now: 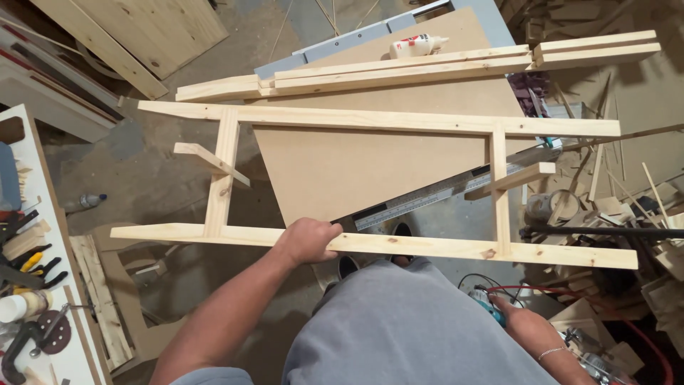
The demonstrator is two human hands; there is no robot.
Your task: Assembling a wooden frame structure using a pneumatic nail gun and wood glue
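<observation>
Head view, looking down at a person standing at a workshop tabletop (370, 178), a brown board with a light top. A wooden frame (377, 122) of pale pine lies flat across it, shaped like a short ladder: two long rails run left to right, joined by two upright crosspieces, one near the left end and one near the right. A short slanted stub sticks out beside each crosspiece.

The left hand (308, 239) is closed over the near rail of the frame, fingers wrapped across the top edge, a little left of the rail's middle. The frame overhangs the tabletop on both sides.

The right hand (524, 329) sits low at the right, by the person's hip, closed around a blue power tool (490, 311) with a red cable trailing off it. A thin bracelet shows at that wrist.

A long metal ruler (442, 196) lies slantwise on the tabletop under the frame, between the two rails. Beyond the far rail, loose pine strips (399, 70) are stacked side by side, and a white glue bottle (417, 46) lies on its side just behind them.

At the far left, a white shelf (32, 171) holds pliers, clamps and a sanding disc. Scrap wood litters the floor (142, 185) to the right.
</observation>
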